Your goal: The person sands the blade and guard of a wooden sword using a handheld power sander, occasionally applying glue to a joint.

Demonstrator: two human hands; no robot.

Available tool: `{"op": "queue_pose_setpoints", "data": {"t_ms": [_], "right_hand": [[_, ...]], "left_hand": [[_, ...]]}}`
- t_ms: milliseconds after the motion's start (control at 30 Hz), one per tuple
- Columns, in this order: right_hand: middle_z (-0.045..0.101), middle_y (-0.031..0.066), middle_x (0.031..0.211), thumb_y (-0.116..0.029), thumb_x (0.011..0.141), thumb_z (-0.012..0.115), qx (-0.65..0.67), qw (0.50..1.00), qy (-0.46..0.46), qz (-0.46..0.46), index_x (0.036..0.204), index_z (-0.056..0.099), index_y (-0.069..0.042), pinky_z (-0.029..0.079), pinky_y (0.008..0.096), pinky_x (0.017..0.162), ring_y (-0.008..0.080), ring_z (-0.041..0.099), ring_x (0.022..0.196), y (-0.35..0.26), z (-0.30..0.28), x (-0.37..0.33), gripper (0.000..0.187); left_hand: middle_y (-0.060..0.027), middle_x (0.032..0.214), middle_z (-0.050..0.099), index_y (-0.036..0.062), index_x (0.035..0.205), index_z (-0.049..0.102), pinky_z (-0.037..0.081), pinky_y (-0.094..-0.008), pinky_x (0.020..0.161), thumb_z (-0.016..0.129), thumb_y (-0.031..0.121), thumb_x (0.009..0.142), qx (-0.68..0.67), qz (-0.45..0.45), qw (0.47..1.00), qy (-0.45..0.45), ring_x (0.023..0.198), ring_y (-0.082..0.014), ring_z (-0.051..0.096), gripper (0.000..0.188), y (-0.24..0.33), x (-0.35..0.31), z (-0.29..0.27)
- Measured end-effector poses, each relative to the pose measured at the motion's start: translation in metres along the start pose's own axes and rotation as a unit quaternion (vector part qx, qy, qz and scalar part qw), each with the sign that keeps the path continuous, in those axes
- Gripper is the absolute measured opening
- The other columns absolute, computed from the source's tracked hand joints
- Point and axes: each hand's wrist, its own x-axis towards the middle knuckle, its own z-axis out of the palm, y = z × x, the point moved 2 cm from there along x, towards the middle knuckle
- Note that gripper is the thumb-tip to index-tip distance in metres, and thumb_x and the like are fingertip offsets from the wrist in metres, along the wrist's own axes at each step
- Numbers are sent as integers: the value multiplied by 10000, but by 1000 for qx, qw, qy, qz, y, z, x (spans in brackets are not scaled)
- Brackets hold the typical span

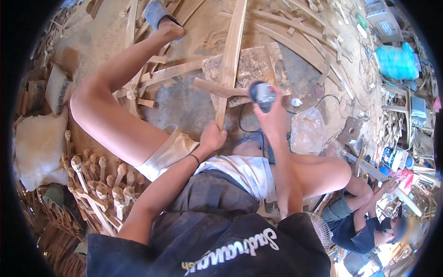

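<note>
In the head view, the left grip [213, 137] is clenched around the near end of a long wooden piece [231, 51] reaching toward twelve o'clock (a crosspiece [221, 89] meets it), while the right grip [273, 117] grasps a power tool [264, 94] toward one o'clock, at the crosspiece's right end. Knob-ended wooden sticks [102, 190] crowd eight o'clock; a clear bag [307, 130] lies at three.

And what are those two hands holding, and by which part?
Left hand: a narrow wooden piece, by its near end. Right hand: a handheld power tool, by its body.
</note>
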Motion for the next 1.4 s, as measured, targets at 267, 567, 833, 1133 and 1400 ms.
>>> {"op": "queue_pose_setpoints", "data": {"t_ms": [267, 567, 833, 1133, 1400], "right_hand": [[647, 215, 1507, -319, 924, 941, 150, 957, 249, 8, 1629, 466, -76, 521, 450, 1136, 348, 700, 1300, 88, -56, 8, 884], [581, 192, 1574, -226, 909, 946, 253, 936, 241, -31, 1643, 464, -53, 458, 438, 1218, 326, 607, 1425, 69, -70, 14, 894], [784, 227, 1309, -332, 902, 893, 107, 988, 81, -80, 1664, 435, -263, 616, 553, 934, 495, 782, 1091, 10, -29, -7, 891], [810, 252, 1052, -400, 914, 840, -7, 985, -86, -150, 1613, 437, -285, 617, 588, 830, 500, 787, 977, -57, 22, -15, 815], [803, 241, 991, -414, 905, 841, -43, 975, -115, -183, 1608, 452, -273, 616, 563, 836, 483, 793, 958, -74, 34, -5, 816]], "left_hand": [[-193, 943, 728, -4, 1142, 530, 608, -459, 661, 700, 120, 1048, -183, -25, 981, -60, 693, -300, 739, 230, 106, -17, -62], [-9, 954, 595, 95, 1241, 576, 583, -303, 586, 738, 167, 1092, -495, -120, 812, -286, 606, -96, 579, 231, 70, -35, -81], [-276, 975, 744, -49, 1212, 623, 623, -499, 778, 808, 324, 1044, -110, -24, 993, -35, 890, -407, 776, 449, -2, 11, -16], [-384, 989, 730, -101, 1140, 622, 588, -565, 865, 802, 237, 1003, -50, 53, 994, 85, 993, -536, 754, 407, -9, 17, 3], [-396, 1064, 747, -102, 1177, 618, 595, -589, 929, 803, 179, 973, -37, 20, 997, 60, 1073, -569, 738, 394, -9, 13, -3]]}}
